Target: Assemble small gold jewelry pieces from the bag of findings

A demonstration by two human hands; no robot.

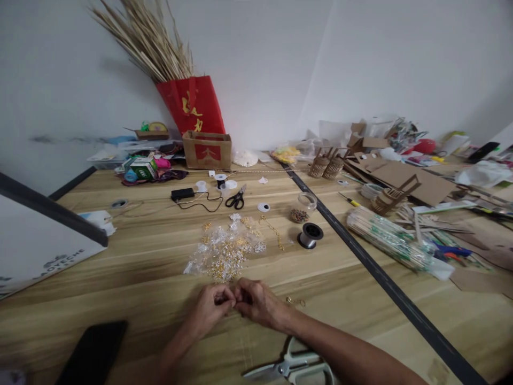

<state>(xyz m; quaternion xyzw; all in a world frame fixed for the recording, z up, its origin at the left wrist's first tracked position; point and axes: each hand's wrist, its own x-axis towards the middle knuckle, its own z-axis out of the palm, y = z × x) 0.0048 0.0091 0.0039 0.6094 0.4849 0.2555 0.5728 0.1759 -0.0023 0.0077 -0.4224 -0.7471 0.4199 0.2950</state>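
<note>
My left hand (214, 307) and my right hand (256, 303) meet just above the table, fingertips pinched together. Whatever lies between them is too small to make out. Right in front of them spreads a heap of small gold and silver beads (224, 256), with clear plastic bags (196, 258) among it. A short piece of gold chain (296, 302) lies to the right of my right hand, and a longer gold chain (274, 232) is farther back. Under my right forearm are large pale-handled scissors (290, 366), partly hidden.
Behind the beads lie black-handled scissors (236, 199). A spool of clear line (310, 235) stands near a jar of beads (300, 214). At front left is a dark flat object (94, 350). Bagged sticks (390, 240) and cardboard (409, 174) cover the right side; a red bag (200, 104) stands at the back.
</note>
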